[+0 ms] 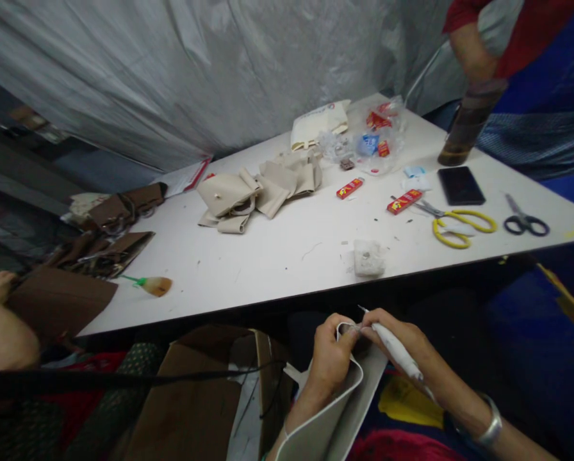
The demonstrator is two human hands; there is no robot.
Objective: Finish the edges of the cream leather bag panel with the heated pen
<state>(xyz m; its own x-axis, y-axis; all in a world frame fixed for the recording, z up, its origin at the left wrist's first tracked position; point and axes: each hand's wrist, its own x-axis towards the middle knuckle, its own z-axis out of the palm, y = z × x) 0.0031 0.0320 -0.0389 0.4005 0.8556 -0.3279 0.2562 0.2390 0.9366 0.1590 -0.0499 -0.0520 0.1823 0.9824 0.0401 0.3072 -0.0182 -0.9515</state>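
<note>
Head view: clock centred where the two hands meet, 12 toward the top edge.
Left hand (332, 352): fingers closed on a cream, leather-like sheet with a curled edge (323, 422), gripped near its upper end.
Cream sheet: below the table edge, reaching from the clock centre down toward 7 o'clock.
Right hand (390, 326): thumb and fingers closed around a slim white rod with a thin pointed tip (396, 351); fingertips meet the left hand's, contact with the sheet hard to tell.
White rod: slants from 11 down to 4 o'clock, its tip beyond the fingers.
Wrist: a silver-coloured metal bangle (492, 422) on the right arm, at 4.
White tabletop (248, 272), at 12: a small whitish square block (368, 259) near the front edge; farther back, two red printed packets (405, 201).
Toward 1 and 2: a black phone-like slab (461, 186), yellow-handled scissors (483, 221), black-handled scissors (524, 224).
Toward 10 and 11: a heap of folded beige bag parts (229, 195).
Between 9 and 10: a small green-nozzled bottle with amber contents (156, 286), lying tilted.
Between 8 and 9: an open brown cardboard box (188, 390).
Co-workers: a forearm (6, 333) at 9, a red sleeve (462, 16) at 1.
</note>
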